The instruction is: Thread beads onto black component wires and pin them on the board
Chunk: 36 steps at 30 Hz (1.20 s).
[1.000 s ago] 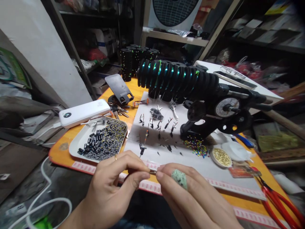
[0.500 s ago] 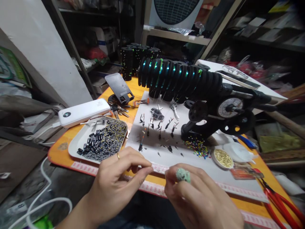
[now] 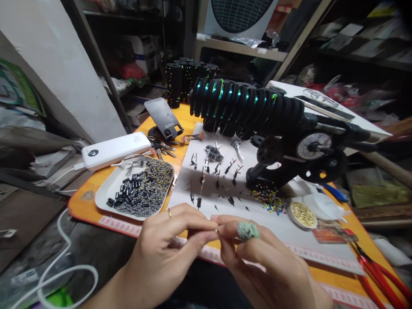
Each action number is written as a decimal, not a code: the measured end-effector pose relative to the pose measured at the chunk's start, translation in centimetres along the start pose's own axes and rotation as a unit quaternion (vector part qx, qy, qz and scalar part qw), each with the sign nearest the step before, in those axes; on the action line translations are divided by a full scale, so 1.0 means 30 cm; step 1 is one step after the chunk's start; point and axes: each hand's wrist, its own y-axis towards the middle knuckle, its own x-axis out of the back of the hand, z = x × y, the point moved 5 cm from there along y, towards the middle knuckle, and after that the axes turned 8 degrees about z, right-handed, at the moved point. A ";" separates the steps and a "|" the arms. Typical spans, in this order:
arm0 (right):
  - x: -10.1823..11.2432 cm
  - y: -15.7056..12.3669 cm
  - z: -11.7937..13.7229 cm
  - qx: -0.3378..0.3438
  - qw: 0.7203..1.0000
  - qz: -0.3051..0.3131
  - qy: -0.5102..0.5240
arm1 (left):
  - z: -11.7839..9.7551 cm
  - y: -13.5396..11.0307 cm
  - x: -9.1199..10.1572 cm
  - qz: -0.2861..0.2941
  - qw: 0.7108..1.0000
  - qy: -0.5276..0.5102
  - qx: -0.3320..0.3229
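My left hand [image 3: 167, 253] and my right hand [image 3: 267, 266] meet fingertip to fingertip above the near edge of the orange table [image 3: 183, 116]. Both pinch something tiny between thumb and forefinger; it is too small to name. A gold ring sits on a left finger, and a green pad [image 3: 247, 230] is wrapped on a right finger. Just beyond the fingers, small dark tackle pieces [image 3: 212, 171] lie scattered on a white sheet [image 3: 225, 206]. A black winding machine [image 3: 277, 128] with green-lit spools stands behind them.
A white tray [image 3: 106, 195] of small black tubes sits at left, beside a white power bank [image 3: 114, 150], keys and a phone stand [image 3: 163, 118]. Coloured beads [image 3: 267, 199], a gold-filled dish [image 3: 301, 214] and red pliers [image 3: 376, 270] lie at right. Black spool stacks [image 3: 185, 79] stand behind.
My hands parted half a second ago and have come together again, fingertips touching, a little farther right. The view shifted slightly.
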 end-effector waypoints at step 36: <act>-0.018 0.071 0.035 0.040 0.998 -0.055 0.013 | -0.005 -0.024 0.010 -0.016 0.999 0.043 -0.019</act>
